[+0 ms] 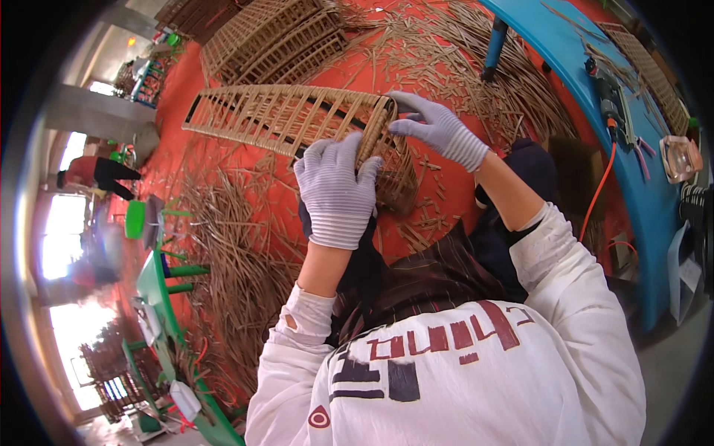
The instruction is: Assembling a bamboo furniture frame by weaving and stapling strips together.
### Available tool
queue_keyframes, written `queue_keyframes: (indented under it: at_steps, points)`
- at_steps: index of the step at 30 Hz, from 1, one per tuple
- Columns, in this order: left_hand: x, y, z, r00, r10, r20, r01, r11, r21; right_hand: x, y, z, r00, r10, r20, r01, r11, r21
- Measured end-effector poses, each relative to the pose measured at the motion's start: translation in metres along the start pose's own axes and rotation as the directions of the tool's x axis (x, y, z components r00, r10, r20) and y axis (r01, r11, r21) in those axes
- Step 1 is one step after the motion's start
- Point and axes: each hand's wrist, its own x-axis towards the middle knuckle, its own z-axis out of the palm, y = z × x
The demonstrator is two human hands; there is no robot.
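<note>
Left hand [338, 195] gripping wicker frame [284, 115], right hand [442, 132] curved at its end, hold unclear

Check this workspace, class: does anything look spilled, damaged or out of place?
Yes: loose strips lie scattered across the red floor, unlike the stacked woven panels. The left sleeve shows what may be a hole near its cuff.

Pretty bright overall, with daylight pouring in from the windows [65, 249] on the left, which are totally blown out with a hazy, purplish flare smeared beside them. Fisheye's heavy too: the blue table [654, 238] bows along the right rim and the corners go black. Middle's reasonably sharp, far left looks soft.
</note>
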Motion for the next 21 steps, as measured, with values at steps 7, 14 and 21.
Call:
queue_keyframes:
  at_steps: [7, 14, 21]
  points:
    - [-0.006, 0.008, 0.003, 1.000, 0.006, 0.010, -0.008, 0.971, 0.239, 0.010, 0.007, 0.017, 0.999, -0.020, -0.049, 0.023, 0.998, 0.053]
    - [-0.042, 0.011, -0.026, 0.995, -0.093, -0.017, 0.095, 0.965, 0.246, -0.002, -0.010, 0.047, 0.999, -0.034, 0.021, 0.034, 0.999, -0.007]
    - [-0.107, 0.009, -0.071, 0.960, -0.276, 0.047, 0.242, 0.902, 0.357, -0.031, -0.039, 0.108, 0.964, -0.241, 0.111, 0.250, 0.965, -0.078]
